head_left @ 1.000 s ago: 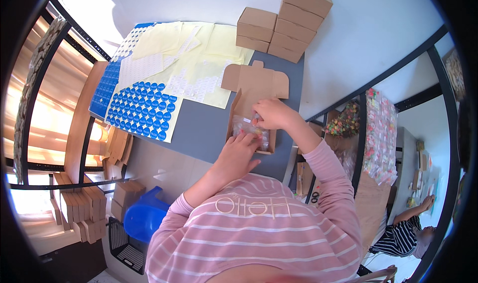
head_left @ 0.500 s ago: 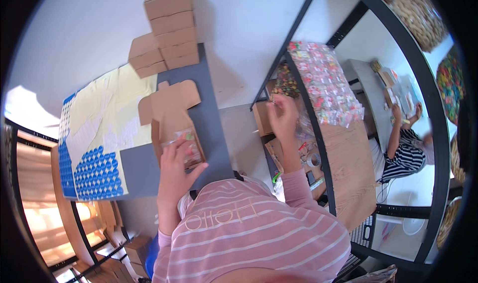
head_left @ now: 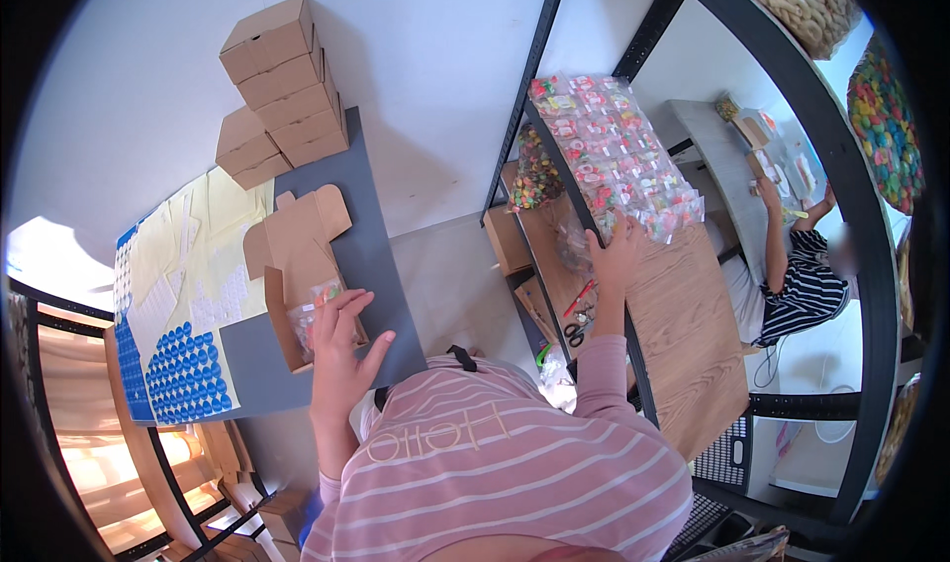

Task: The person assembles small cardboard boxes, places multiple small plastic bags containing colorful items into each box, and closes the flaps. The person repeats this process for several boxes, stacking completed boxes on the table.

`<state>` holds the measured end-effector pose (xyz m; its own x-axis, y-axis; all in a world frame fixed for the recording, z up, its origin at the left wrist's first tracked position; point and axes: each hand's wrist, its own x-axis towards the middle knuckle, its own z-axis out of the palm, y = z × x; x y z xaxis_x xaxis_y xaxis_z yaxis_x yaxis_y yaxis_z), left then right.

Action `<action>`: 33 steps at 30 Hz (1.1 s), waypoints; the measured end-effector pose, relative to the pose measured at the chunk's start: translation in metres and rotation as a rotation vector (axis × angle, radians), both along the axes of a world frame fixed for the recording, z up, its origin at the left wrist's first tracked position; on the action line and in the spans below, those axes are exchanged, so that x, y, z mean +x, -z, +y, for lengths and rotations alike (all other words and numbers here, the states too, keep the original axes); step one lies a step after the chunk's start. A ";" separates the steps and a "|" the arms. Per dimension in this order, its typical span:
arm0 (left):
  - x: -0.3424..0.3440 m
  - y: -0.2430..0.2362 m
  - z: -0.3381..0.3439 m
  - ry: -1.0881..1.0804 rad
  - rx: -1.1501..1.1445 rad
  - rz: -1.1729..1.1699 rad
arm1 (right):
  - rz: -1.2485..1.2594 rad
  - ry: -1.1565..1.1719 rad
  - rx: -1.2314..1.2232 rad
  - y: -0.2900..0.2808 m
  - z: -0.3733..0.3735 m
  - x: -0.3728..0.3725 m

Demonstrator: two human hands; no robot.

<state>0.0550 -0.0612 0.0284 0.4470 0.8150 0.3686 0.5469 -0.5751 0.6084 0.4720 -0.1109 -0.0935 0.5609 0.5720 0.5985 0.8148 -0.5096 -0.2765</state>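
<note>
Fingers of the right hand (head_left: 616,255) are bent over the near edge of the packets (head_left: 614,151) laid in rows on the wooden shelf (head_left: 688,334); contact appears likely, but whether they grip one is not determinable from this view. Fingers of the left hand (head_left: 341,354) are spread, thumb well apart, with nothing seen in their grasp. That hand overlaps the near end of the cardboard box (head_left: 305,265), lid (head_left: 294,228) folded back, on the grey counter (head_left: 371,226); whether it touches the box wall is unclear. Small clear bags (head_left: 300,323) with coloured contents lie inside the box, partly hidden by the fingers.

Risks noted, as judgement. First, the packets on the shelf lie close together and some overlap at the near end; a pinch there could lift two, or drag a neighbour out of line. Second, the film appears thin and slick, so a hold on one corner only could let a packet slip and drop through the gap between shelf and counter. Third, the box stands near the counter's front edge and looks light; a push by the left hand could turn or shift it toward that edge. Fourth, the folded-back lid could swing over the box mouth if knocked.
</note>
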 end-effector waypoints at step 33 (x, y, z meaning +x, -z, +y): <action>0.000 0.034 -0.012 0.117 -0.834 -1.113 | 0.969 -1.155 0.195 -0.083 0.021 -0.274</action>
<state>0.0548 -0.0730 -0.0061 0.3231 0.9464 0.0013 -0.4701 0.1593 0.8681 0.1979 -0.0899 -0.0107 0.0838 0.9171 0.3898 0.1994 0.3679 -0.9082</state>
